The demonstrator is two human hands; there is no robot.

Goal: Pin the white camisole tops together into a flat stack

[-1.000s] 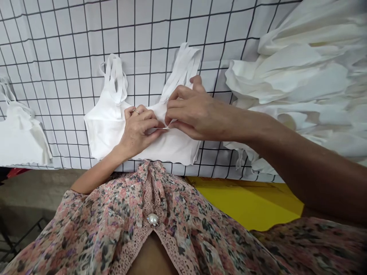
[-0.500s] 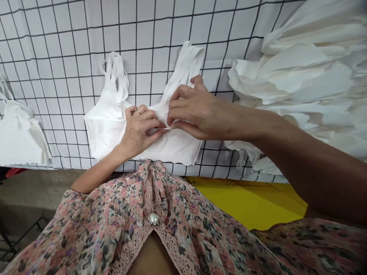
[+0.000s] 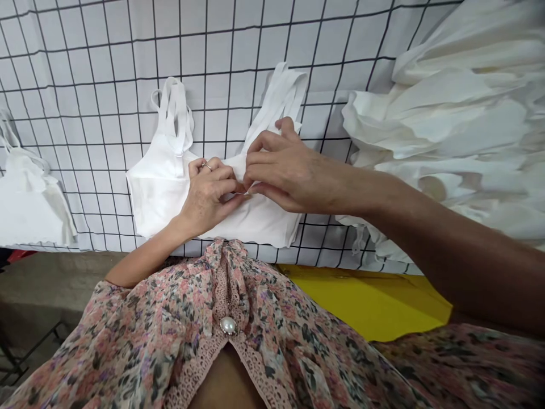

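A white bra [image 3: 158,196] lies flat in front of me, its straps pointing away to the back. My left hand [image 3: 213,190], with a ring on one finger, pinches the fabric near the middle of the bra. Close against it, my right hand [image 3: 285,170] comes in from the right and pinches the same spot, thumb and fingertips together. The fingertips of both hands nearly meet there. Whatever small detail lies between them is hidden by the fingers.
The table is covered by a white cloth with black grid lines [image 3: 217,62]. A large heap of white garments [image 3: 451,130] fills the right side. Another white strappy garment [image 3: 29,199] lies at the far left. A yellow surface [image 3: 366,301] shows below the table edge.
My right hand has shifted slightly left, closer to my left hand's fingertips. Both hands keep their pinch on the bra, which stays nearly in place.
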